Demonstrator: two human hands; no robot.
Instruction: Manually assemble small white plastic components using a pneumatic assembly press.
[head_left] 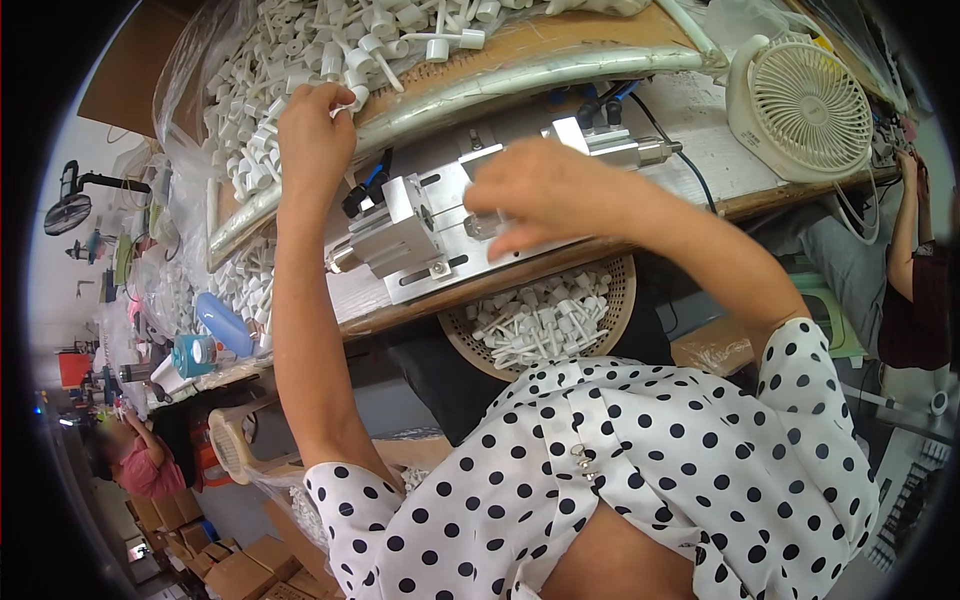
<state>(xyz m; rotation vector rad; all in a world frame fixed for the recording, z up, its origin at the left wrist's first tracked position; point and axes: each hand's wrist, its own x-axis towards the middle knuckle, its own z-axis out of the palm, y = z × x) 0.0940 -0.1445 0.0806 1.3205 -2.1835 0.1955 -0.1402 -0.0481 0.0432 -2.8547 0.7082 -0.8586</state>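
My left hand (318, 130) reaches to the near edge of a big heap of white plastic caps with thin stems (330, 50). Its thumb and fingers are pinched around a white cap at the heap's edge. My right hand (550, 192), slightly blurred, hangs over the middle of a silver metal clamping fixture (405, 235). Its fingers are bent and the thumb stretches apart from them, with nothing visible between. Just beside those fingers is a small clear block (482, 225) on the fixture; the hand hides part of the fixture behind it.
A tan plastic basket (628, 300) below the bench edge holds several white stemmed pieces. A plastic-wrapped rail (540, 80) borders the heap. A white fan (810, 110) stands at the right, a blue tape dispenser-like object (224, 325) at the left. Other people sit at both sides.
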